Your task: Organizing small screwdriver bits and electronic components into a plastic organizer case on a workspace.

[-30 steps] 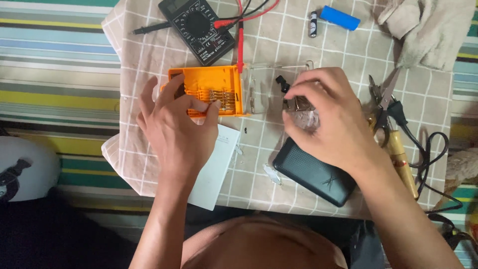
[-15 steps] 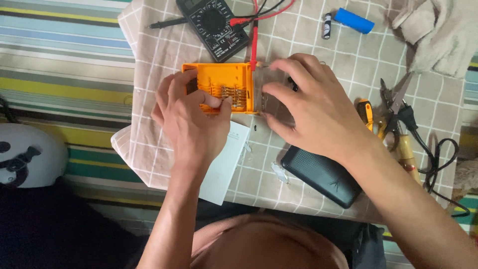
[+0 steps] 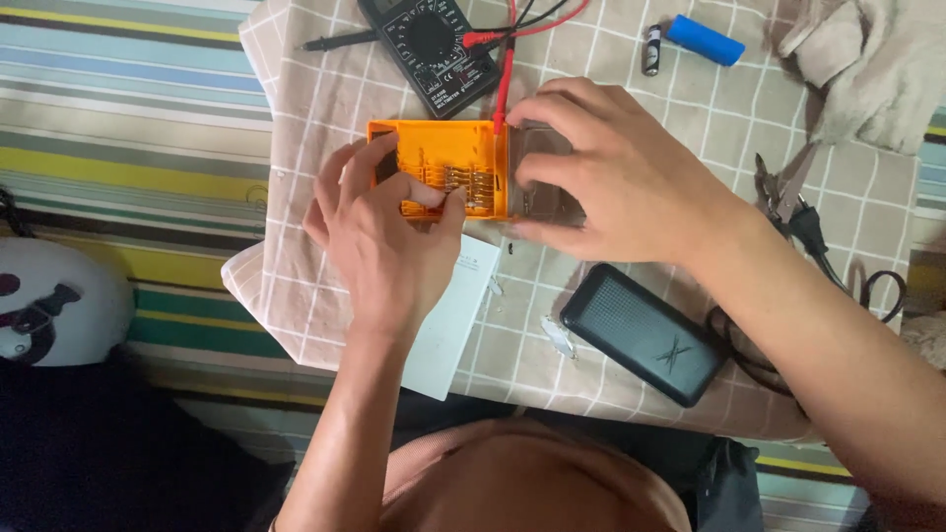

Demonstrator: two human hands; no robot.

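Item: orange bit case (image 3: 439,167), upper centre, open w/ clear lid (image 3: 542,197) swung right. Left hand (image 3: 379,236) pinches among bits; right hand (image 3: 611,177) grips lid. No bit lifted out yet.

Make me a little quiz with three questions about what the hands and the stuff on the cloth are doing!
1. True or false: the left hand has its fingers on the orange bit case.
2. What does the right hand grip? A) the clear lid of the case B) a cup C) a book
3. Fill in: the black power bank lies on the checked ____.

Key: 1 true. 2 A. 3 cloth.
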